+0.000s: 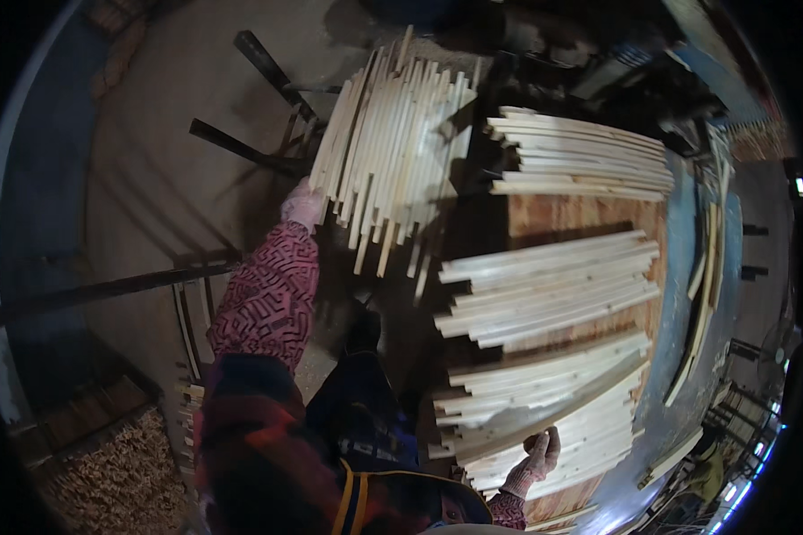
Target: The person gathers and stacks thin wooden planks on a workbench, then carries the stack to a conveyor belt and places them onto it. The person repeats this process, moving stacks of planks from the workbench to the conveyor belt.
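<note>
My right hand (533, 462), in a pale glove, pinches a long wooden strip (580, 398) near its near end. The strip slants over the nearest stack of pale strips (589, 437) on the table, casting a shadow there. Out at the far left, my gloved left hand (303, 205) is against the left edge of a pile of wooden strips (393, 134). Its fingers are blurred and partly hidden by the pile, so its grip does not show. The pile's ends are uneven, several sticking out toward me.
Two more strip stacks, a middle one (553, 281) and a far one (589, 156), lie on a brown board (580, 214). Loose strips (709, 276) lie along the table's right side. Dark metal legs (250, 147) jut out left of the pile. Small wood pieces (120, 468) are heaped lower left.
</note>
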